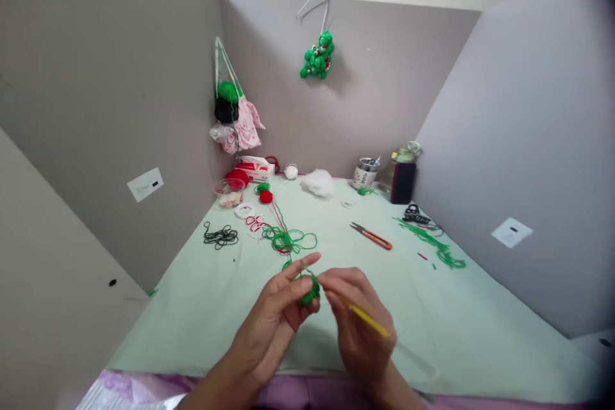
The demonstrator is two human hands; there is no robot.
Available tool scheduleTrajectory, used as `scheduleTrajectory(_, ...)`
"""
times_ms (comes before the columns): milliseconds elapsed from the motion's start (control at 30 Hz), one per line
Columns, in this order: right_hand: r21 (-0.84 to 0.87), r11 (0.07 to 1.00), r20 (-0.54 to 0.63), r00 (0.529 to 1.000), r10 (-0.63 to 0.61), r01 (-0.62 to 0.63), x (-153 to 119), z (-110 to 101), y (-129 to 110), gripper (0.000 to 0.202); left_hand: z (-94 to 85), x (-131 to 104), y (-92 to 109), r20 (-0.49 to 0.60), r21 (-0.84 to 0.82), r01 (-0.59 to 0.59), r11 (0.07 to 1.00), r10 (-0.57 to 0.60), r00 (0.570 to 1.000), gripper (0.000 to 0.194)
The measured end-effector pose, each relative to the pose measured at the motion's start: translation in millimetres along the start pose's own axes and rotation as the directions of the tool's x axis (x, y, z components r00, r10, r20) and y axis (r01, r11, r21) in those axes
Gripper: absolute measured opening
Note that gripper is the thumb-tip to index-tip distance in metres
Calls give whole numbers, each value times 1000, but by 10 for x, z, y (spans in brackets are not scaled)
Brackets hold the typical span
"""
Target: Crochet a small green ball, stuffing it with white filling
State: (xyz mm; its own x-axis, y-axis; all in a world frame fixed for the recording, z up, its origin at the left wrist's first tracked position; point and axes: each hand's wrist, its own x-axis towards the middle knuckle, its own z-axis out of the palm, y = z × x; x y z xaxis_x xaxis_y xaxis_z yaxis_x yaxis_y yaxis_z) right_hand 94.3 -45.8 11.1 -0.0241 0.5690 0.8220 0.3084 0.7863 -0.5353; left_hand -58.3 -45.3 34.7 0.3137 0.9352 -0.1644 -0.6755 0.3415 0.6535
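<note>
A small rounded green crochet piece (310,293) is pinched between the thumb and fingers of my left hand (278,304). Green yarn runs over its raised index finger and back to a loose green tangle (288,240) on the table. My right hand (360,320) grips a crochet hook (368,320) with a yellow handle, the way one holds a pencil. The hook's tip meets the edge of the green piece, though its exact place in the stitches is too small to tell. Both hands are close together above the front of the table.
Thread snips (372,236) with orange handles lie right of centre. Cut green yarn strands (432,243) and black-handled scissors (416,214) are at the right. Black cord (221,236) lies at the left. White stuffing (318,183), a can (365,174) and a phone (403,183) stand along the back.
</note>
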Motion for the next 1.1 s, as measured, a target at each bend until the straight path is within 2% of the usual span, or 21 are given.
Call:
scheduleTrajectory(67,169,971,-42,983,179,-169,59,-14,-38,28,-23,-1,43,0,2,-40,999,40,999,44)
scheduleTrajectory(167,401,861,15,942,334,-312,123,21,-52,23,-31,-28,45,-3,111,-137,984,138,990,46)
scheduleTrajectory(267,461,810,101,929,356,-361,119,91,-5,19,-43,-59,-12,-4,246,-182,952,189,982,50)
scheduleTrajectory(333,469,793,119,917,380,-389,99,120,32,18,-64,-68,-38,-8,296,-188,937,199,980,50)
scheduleTrajectory(500,592,630,166,841,516,-503,110,113,54,18,-100,-75,-17,-10,334,-216,917,233,972,42)
scheduleTrajectory(600,635,576,184,825,534,-514,151,103,44,21,-99,-85,-9,-41,344,-222,913,250,967,40)
scheduleTrajectory(700,634,579,200,832,517,-513,163,86,47,24,-115,-89,-20,-36,385,-231,894,265,964,39)
scheduleTrajectory(933,542,698,173,875,452,-468,97,20,23,24,-209,-66,-33,18,522,-289,802,328,944,31)
scheduleTrajectory(1100,552,683,173,867,467,-478,83,23,33,26,-248,-49,-28,8,545,-276,792,325,946,34)
